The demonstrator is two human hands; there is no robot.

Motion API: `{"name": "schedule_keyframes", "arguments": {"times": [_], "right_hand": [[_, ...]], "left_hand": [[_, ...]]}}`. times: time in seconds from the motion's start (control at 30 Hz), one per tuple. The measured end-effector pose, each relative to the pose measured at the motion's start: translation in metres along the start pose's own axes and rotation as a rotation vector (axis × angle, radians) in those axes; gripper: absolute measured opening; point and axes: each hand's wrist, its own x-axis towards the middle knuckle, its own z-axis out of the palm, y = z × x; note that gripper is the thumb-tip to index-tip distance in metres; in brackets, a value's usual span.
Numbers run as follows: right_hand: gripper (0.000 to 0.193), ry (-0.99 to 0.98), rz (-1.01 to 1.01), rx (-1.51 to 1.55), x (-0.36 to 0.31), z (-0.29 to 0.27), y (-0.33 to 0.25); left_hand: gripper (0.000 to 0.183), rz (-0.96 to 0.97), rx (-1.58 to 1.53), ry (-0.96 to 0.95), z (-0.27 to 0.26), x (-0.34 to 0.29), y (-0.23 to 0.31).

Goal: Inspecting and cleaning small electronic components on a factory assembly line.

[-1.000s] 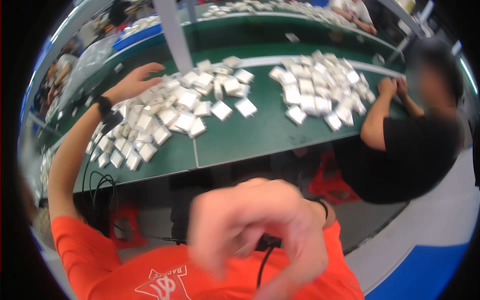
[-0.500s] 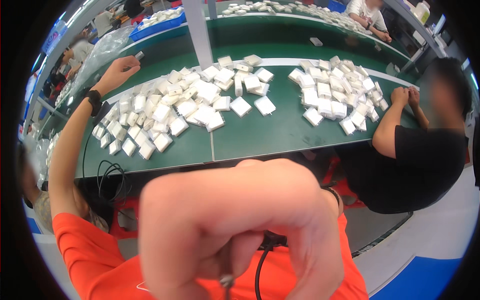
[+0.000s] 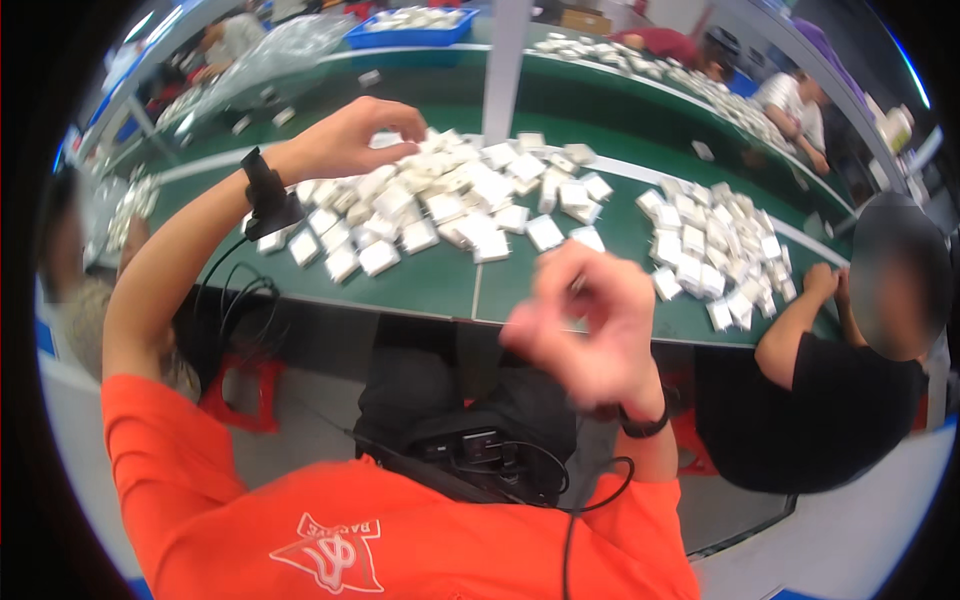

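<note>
- overhead, the head view shows the left hand (image 3: 355, 135) reaching over the back of the left pile of white blocks (image 3: 435, 190), its thumb and fingers curved and apart with a gap between them; whether a fingertip touches a block, i cannot tell.
- the right hand (image 3: 600, 325) is blurred, raised before the table's near edge with its fingers curled; whether it grips anything, i cannot tell.
- the left pile lies loose on the green table (image 3: 425, 290), its blocks stacked over one another in the middle and single at the edges.
- the right pile of white blocks (image 3: 715, 245) sits apart from it, also straight on the tabletop, near a co-worker's hands (image 3: 828, 285), which are close together.
- beyond the far side, left of a pale post (image 3: 505, 75), a shallow blue tray (image 3: 412, 38) holds many white pieces, heaped up to its rim.
- left of that tray spreads a see-through plastic bag (image 3: 285, 52); its contents are too unclear to tell.
- a brown cardboard box (image 3: 586, 20) stands farther back; its inside is hidden.
- more white blocks (image 3: 650, 65) lie in a row on the far surface.
</note>
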Motion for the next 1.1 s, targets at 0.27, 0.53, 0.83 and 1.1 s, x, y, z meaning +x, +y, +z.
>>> {"name": "schedule_keyframes", "arguments": {"times": [0.27, 0.53, 0.83, 1.1], "right_hand": [[0.049, 0.310, 0.346, -0.278, -0.058, -0.082, 0.169], [0.053, 0.207, 0.338, -0.229, -0.058, -0.084, 0.175], [0.050, 0.330, 0.299, -0.167, -0.055, -0.096, 0.196], [0.049, 0.336, 0.280, -0.196, -0.055, -0.098, 0.194]], "left_hand": [[0.012, -0.333, -0.340, -0.300, 0.059, -0.152, 0.132], [0.027, -0.637, -0.396, -0.448, 0.180, -0.273, 0.197], [0.054, -1.035, -0.363, 0.134, 0.234, -0.339, 0.214], [0.085, -0.969, -0.189, 0.099, 0.257, -0.352, 0.211]]}}
